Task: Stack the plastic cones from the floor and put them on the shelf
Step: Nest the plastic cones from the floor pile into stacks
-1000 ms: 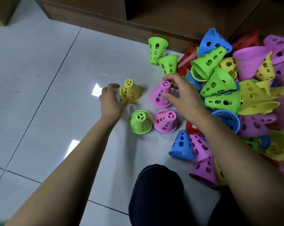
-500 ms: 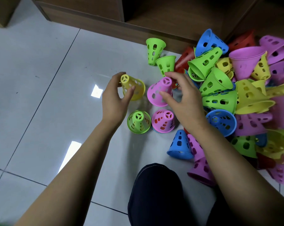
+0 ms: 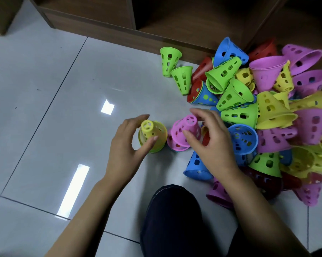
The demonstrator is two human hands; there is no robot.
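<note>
Now lower: yellow cone [image 3: 152,131] over green cone [image 3: 155,151], pink cone [image 3: 184,127] over another.

Perforated matt plastic cones [image 3: 238,115] lie on glossy floor tiles [image 3: 45,108] beside a wood-grain shelf [image 3: 101,21].

Right hand [image 3: 212,145] is covering part of pink cone [image 3: 181,127]; pile [image 3: 267,112] is running off right edge; yellow cone [image 3: 153,131] is hiding one beneath.

We log a holed yellow cone [image 3: 152,135], pink cone [image 3: 184,132], green-blue-red-purple pile [image 3: 238,115], grey-tiled floor [image 3: 45,108], brown shelf [image 3: 104,25].
</note>
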